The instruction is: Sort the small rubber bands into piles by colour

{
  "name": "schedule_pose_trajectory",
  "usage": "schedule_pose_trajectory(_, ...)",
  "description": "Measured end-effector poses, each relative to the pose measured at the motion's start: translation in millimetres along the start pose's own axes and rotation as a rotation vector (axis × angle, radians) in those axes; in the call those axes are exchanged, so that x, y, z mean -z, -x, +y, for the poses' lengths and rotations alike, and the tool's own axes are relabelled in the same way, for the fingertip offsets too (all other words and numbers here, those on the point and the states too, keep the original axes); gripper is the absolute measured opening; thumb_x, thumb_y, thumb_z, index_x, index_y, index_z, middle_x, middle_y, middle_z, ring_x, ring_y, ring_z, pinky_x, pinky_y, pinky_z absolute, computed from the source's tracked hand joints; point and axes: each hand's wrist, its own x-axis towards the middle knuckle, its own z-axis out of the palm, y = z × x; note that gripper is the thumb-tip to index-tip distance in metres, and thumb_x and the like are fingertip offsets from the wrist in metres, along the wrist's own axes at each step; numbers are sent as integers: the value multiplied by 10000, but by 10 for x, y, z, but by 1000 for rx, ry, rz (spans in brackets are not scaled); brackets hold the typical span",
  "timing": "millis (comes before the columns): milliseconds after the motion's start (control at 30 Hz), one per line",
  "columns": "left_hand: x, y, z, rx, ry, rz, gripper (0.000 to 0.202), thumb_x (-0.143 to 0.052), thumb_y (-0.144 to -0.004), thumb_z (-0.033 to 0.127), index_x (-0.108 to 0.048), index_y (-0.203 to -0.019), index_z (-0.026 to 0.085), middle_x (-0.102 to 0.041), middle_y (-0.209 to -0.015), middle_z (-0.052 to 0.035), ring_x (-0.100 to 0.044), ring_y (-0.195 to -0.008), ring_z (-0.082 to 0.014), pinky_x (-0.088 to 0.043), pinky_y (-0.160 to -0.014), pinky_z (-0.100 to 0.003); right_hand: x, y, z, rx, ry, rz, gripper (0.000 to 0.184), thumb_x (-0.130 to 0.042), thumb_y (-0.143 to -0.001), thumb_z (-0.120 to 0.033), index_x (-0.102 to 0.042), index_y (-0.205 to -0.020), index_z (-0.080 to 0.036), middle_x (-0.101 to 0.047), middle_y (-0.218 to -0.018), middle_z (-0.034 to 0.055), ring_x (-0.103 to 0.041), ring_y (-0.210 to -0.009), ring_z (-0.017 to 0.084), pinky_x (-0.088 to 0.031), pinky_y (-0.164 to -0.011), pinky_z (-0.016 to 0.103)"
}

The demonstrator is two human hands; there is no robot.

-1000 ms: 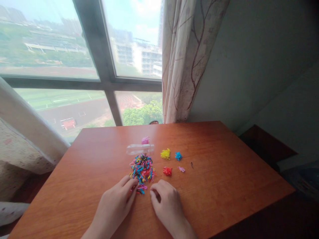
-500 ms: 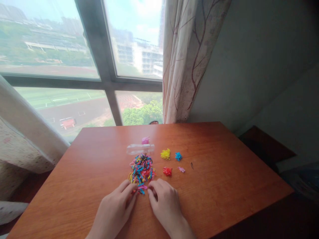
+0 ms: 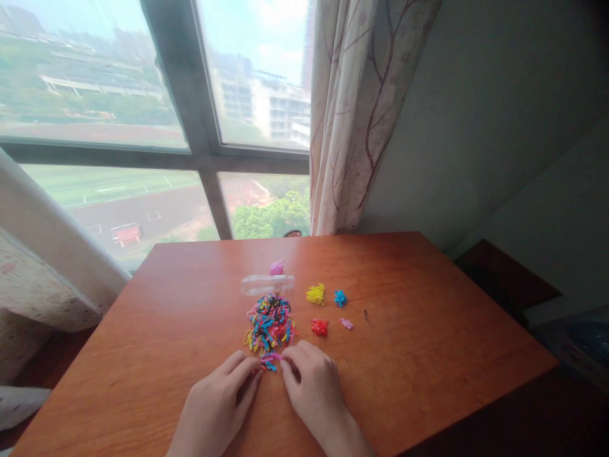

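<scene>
A heap of small mixed-colour rubber bands [image 3: 270,322] lies in the middle of the wooden table [image 3: 428,343]. My left hand [image 3: 219,403] rests on the table with its fingertips at the heap's near edge, fingers loosely bent. My right hand [image 3: 311,384] is beside it, thumb and forefinger pinched at a pink band [image 3: 272,358] on the heap's near edge. To the right lie small sorted clumps: yellow [image 3: 315,294], blue [image 3: 340,298], red [image 3: 320,327] and pink [image 3: 346,324]. One dark band [image 3: 366,315] lies alone further right.
A clear plastic tube [image 3: 266,284] lies on its side just behind the heap, with a pink cap [image 3: 277,268] behind it. A window and a patterned curtain [image 3: 361,114] stand at the table's far edge. A darker low surface [image 3: 509,279] adjoins the table on the right.
Both hands have drawn slightly nearer to each other at the heap's near edge. My right fingers have closed in on a pink band there.
</scene>
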Motion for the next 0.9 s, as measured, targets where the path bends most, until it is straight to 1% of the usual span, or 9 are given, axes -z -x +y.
schedule_pose_trajectory(167,-26,8,-44,-28,-17,47,237,-420,-973,313,-653,-1011,306,-711,-945,27,-724,-767,-135,-534,-652,-201,-13,22,25,-29,-91,39,136,-577,-884,-135,-647,-832,-239,-644,-776,-14,-607,-720,145,-383,-677,220)
schedule_pose_trajectory(300,-35,8,-56,-46,-31,72,235,-424,-971,311,-656,-1007,309,-719,-948,37,-729,-756,-128,-535,-640,-192,16,38,63,-62,-204,74,120,-584,-886,-151,-653,-826,-230,-632,-751,-20,-578,-643,122,-389,-614,198)
schedule_pose_trajectory(400,-32,3,-48,-58,-41,88,230,-430,-966,305,-659,-991,312,-724,-939,45,-730,-741,-124,-529,-621,-187,101,43,157,-83,-250,129,129,-575,-885,-158,-646,-796,-218,-623,-729,-20,-565,-616,115,-386,-576,193)
schedule_pose_trajectory(500,-25,-5,-38,-72,-47,109,229,-433,-961,303,-662,-971,308,-726,-934,46,-732,-730,-125,-528,-608,-190,254,16,336,-104,-243,190,148,-551,-908,-203,-661,-810,-213,-627,-723,-10,-565,-609,123,-400,-567,198)
schedule_pose_trajectory(567,-20,-10,-35,-79,-49,118,231,-431,-960,299,-662,-969,308,-726,-935,46,-732,-725,-124,-528,-602,-193,381,-29,498,-121,-222,237,171,-537,-924,-246,-671,-826,-209,-647,-747,6,-572,-617,130,-420,-579,206)
schedule_pose_trajectory(633,-19,-14,-36,-80,-52,119,235,-428,-961,295,-662,-971,311,-725,-929,48,-733,-721,-122,-525,-594,-193,511,-93,674,-143,-153,266,198,-534,-931,-286,-673,-815,-206,-646,-738,10,-573,-616,135,-419,-574,212)
schedule_pose_trajectory(733,-23,-16,-43,-74,-48,116,238,-428,-962,299,-665,-971,312,-726,-921,45,-733,-725,-123,-526,-596,-191,680,-216,915,-164,57,274,198,-534,-923,-294,-674,-812,-209,-638,-720,5,-569,-612,133,-401,-576,218)
schedule_pose_trajectory(800,-27,-16,-45,-67,-39,108,236,-432,-961,302,-667,-970,309,-728,-932,43,-734,-742,-124,-530,-613,-188,758,-306,1031,-175,134,277,180,-539,-913,-281,-674,-816,-211,-633,-717,5,-561,-618,136,-384,-591,228)
schedule_pose_trajectory(900,-25,-18,-39,-56,-23,98,235,-438,-956,301,-673,-961,309,-730,-941,43,-734,-749,-122,-533,-622,-181,810,-434,1126,-183,193,273,168,-540,-899,-254,-670,-798,-218,-626,-719,6,-549,-634,142,-341,-588,239)
